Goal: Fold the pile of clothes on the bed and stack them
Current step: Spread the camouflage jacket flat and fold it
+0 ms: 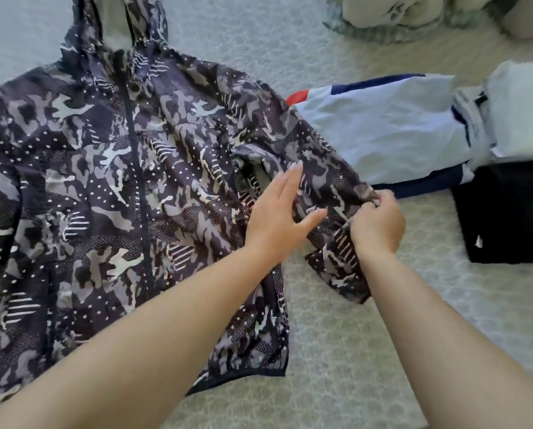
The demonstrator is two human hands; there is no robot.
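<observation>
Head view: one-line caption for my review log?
Right hand grips the camo jacket's sleeve while the open left hand rests on it, folded clothes beside.

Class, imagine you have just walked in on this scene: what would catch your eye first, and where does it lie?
The camouflage hooded jacket dominates, spread flat across the left and centre of the bed. Next come the hands: the right hand pinches the jacket's sleeve while the left hand lies open against it. Folded clothes are stacked at the right.
</observation>
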